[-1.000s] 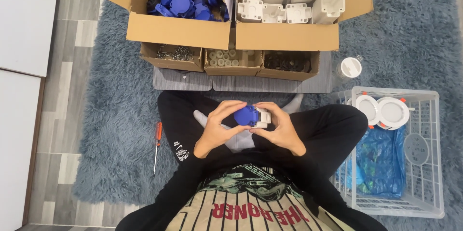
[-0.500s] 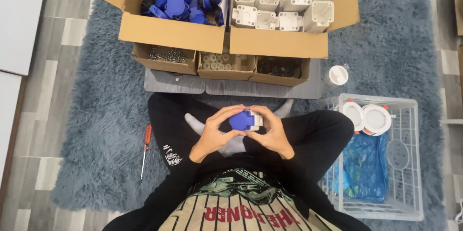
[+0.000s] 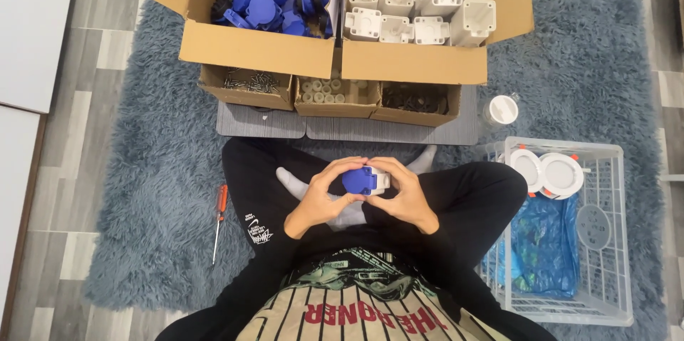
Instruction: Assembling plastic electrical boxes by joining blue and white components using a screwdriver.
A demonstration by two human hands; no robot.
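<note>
I pinch the blue cap [image 3: 358,180] against the white body [image 3: 380,181] with the fingers of my left hand [image 3: 322,197] and right hand [image 3: 405,195], steadying both halves over my lap.

shaggy blue-grey rug [image 3: 142,170] on grey wood-plank floor [image 3: 64,255].

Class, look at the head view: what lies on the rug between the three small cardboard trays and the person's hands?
A flat grey board under the trays, then the person's crossed legs; the hands hold a blue-and-white part.
</note>
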